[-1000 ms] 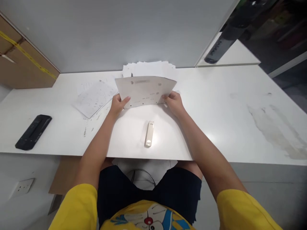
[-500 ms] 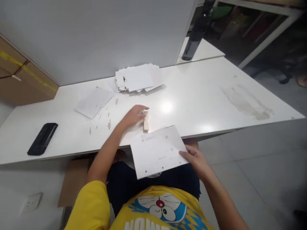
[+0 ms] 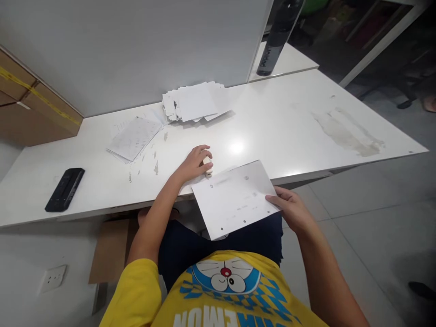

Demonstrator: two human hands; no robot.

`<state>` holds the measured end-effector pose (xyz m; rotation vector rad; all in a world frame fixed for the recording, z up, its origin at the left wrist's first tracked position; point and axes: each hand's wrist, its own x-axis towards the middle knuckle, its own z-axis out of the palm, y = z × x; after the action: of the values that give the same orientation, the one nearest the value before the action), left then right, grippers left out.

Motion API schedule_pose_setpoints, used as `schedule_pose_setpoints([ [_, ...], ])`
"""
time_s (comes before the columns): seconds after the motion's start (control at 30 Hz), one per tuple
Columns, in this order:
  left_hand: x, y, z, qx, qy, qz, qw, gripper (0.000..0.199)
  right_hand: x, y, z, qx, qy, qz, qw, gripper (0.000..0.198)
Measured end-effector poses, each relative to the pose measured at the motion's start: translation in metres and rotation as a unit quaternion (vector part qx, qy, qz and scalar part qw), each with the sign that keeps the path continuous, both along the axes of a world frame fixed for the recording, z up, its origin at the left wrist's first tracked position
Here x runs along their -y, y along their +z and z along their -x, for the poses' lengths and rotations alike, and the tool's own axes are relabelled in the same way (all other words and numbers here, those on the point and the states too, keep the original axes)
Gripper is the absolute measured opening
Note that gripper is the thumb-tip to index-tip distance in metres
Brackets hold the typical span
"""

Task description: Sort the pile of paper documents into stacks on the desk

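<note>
My left hand (image 3: pixel 196 164) is closed around a small cream stapler (image 3: pixel 208 171) near the front edge of the white table. Fingers and thumb wrap its sides, so only its near end shows. With thumb on top and fingers beneath, my right hand (image 3: pixel 289 206) pinches the right edge of a white sheet of paper (image 3: pixel 235 195). Faint print and several small dark round marks show on this paper. It reaches over the table edge and my lap, its upper left corner close to the stapler. Whether it is one sheet or several, I cannot tell.
A stack of papers (image 3: pixel 197 102) lies against the grey partition (image 3: pixel 153 45), with a smaller pile (image 3: pixel 134 138) to its left. On the table's left is a black device (image 3: pixel 64 190); cardboard boxes (image 3: pixel 47 113) stand behind it. A dark bottle (image 3: pixel 272 50) is at the back right.
My left hand has closed round the stapler, which it was only touching with spread fingers before. My right hand has brought the paper slightly up and to the right.
</note>
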<state>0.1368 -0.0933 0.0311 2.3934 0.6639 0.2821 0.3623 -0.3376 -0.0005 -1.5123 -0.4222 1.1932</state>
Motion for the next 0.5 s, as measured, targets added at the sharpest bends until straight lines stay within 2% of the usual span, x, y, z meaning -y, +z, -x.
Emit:
schedule_pose_setpoints([
  [0.13, 0.001, 0.002, 0.002, -0.001, -0.006, -0.003, 1.000, 0.036, -0.008, 0.004, -0.003, 0.007, -0.026, 0.010, 1.000, 0.031],
  [0.27, 0.008, -0.007, 0.001, 0.018, -0.007, -0.026, 0.999, 0.038, -0.010, -0.008, -0.017, 0.033, -0.071, -0.013, 0.997, 0.030],
  [0.5, 0.026, -0.031, -0.009, 0.020, 0.025, -0.093, 0.995, 0.039, -0.009, -0.023, -0.049, 0.065, -0.020, -0.027, 0.997, 0.037],
])
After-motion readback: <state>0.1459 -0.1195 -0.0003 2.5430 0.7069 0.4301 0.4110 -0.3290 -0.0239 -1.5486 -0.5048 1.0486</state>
